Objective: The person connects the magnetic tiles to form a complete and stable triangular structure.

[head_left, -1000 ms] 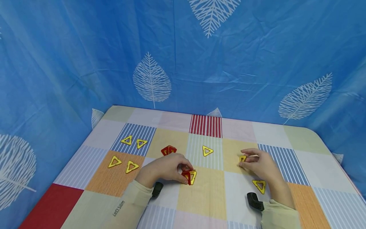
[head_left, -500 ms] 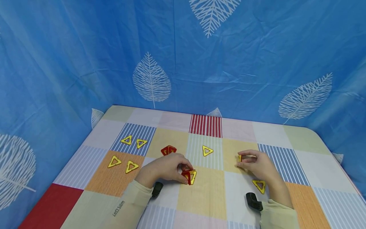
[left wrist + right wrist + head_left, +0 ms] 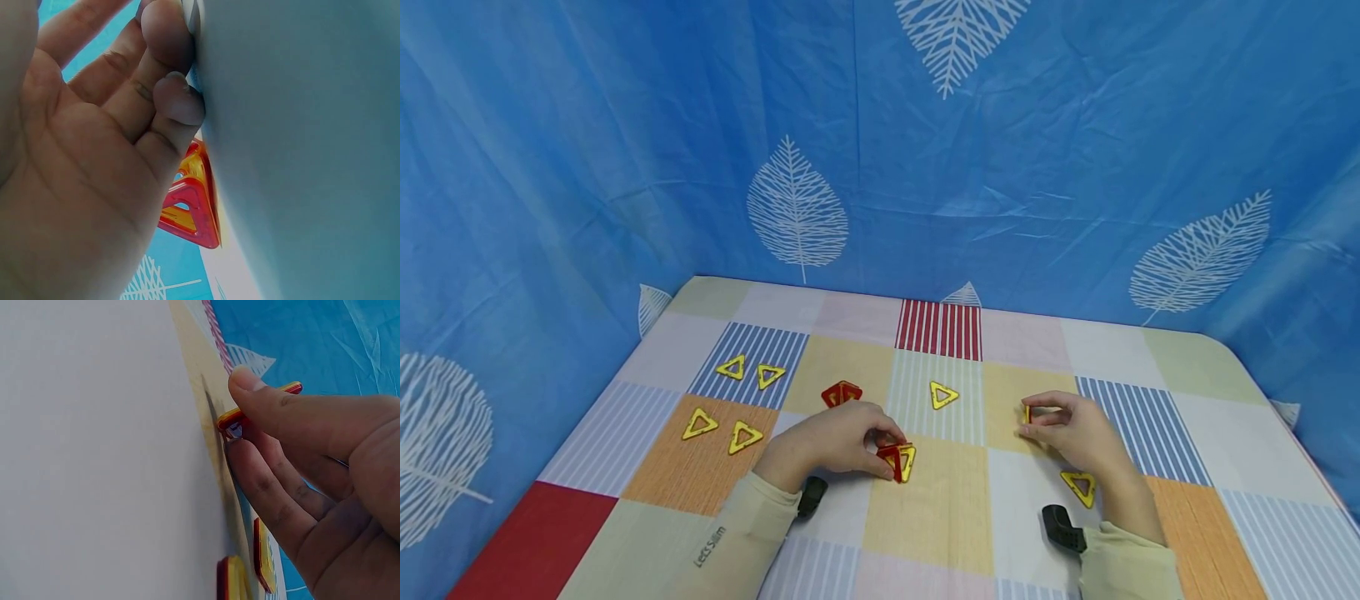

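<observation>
My left hand grips a small red-and-yellow pyramid of triangular magnetic tiles at the middle of the table; its fingers hide the pyramid in the left wrist view. Behind that hand stands a second red-and-yellow pyramid, partly covered by it in the head view. My right hand pinches a triangular magnetic tile between thumb and fingers, on edge close over the table, yellow on one side and red on the other. Near the right wrist lies a yellow triangular tile.
Several yellow triangular tiles, such as one at the front, lie flat at the left. Another yellow tile lies between the hands, farther back. A patchwork cloth covers the table, and a blue leaf-print curtain hangs behind it.
My right hand has shifted slightly left, and its tile has turned from showing its yellow face to nearly edge-on in the head view. The left hand stays on the pyramid.
</observation>
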### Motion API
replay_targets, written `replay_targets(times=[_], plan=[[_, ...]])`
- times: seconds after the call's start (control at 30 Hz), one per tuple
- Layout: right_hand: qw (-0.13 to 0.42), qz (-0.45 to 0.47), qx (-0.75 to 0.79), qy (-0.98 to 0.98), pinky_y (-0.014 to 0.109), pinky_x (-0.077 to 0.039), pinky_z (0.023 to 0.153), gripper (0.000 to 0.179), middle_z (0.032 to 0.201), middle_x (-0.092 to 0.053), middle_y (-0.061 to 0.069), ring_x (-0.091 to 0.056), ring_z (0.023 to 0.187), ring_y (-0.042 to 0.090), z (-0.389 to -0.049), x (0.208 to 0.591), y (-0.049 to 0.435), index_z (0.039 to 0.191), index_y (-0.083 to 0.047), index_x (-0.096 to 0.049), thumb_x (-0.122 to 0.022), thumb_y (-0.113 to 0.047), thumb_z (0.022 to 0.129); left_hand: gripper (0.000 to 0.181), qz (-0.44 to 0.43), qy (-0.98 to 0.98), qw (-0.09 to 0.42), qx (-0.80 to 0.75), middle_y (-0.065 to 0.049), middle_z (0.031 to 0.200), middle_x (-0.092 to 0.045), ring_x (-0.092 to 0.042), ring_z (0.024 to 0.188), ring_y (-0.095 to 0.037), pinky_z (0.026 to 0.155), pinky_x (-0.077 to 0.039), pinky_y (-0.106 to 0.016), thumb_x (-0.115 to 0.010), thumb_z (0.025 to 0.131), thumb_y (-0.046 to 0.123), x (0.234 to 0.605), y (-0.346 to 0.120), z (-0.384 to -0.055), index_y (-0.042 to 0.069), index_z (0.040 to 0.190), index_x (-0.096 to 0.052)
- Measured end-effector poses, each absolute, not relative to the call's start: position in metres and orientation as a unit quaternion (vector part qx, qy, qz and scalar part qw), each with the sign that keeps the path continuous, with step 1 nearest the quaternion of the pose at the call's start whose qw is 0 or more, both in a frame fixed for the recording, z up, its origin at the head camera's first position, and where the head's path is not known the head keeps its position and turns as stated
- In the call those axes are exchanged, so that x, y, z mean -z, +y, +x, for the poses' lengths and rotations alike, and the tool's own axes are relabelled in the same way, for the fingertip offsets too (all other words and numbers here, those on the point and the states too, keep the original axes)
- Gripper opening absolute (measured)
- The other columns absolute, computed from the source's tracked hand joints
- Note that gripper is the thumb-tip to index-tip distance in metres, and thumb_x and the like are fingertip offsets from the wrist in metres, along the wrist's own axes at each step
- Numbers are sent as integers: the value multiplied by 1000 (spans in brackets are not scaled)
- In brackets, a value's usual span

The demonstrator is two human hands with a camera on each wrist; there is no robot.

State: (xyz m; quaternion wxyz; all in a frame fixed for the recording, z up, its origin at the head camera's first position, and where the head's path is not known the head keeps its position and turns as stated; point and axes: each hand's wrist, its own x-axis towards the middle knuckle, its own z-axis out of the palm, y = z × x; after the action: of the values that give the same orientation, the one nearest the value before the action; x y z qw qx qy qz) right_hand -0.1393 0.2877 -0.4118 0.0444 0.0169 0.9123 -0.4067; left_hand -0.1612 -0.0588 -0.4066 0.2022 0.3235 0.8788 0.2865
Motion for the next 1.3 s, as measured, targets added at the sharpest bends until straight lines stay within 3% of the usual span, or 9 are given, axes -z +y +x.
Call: replay_targets(times=[0.7,1.3], plan=[[58,-1,421,905,33,-52,70,40,95,-72,5,-67,87,19,-141,406,267,115,-5,-72,-87,-19,80,34,320,882,197,-285,10,88,-56,-51,81,-9,73,-46,-25,-84,85,27,409,-59,-161,18,116,-72],[86,-116,459,877,30,-53,69,34,81,-70,2,-68,77,19,-144,407,230,103,-3,-73,-90,-12,75,32,327,878,194,-290,7,86,-56,-50,79,-9,71,-45,-25,-83,85,26,411,-58,-162,16,114,-73]])
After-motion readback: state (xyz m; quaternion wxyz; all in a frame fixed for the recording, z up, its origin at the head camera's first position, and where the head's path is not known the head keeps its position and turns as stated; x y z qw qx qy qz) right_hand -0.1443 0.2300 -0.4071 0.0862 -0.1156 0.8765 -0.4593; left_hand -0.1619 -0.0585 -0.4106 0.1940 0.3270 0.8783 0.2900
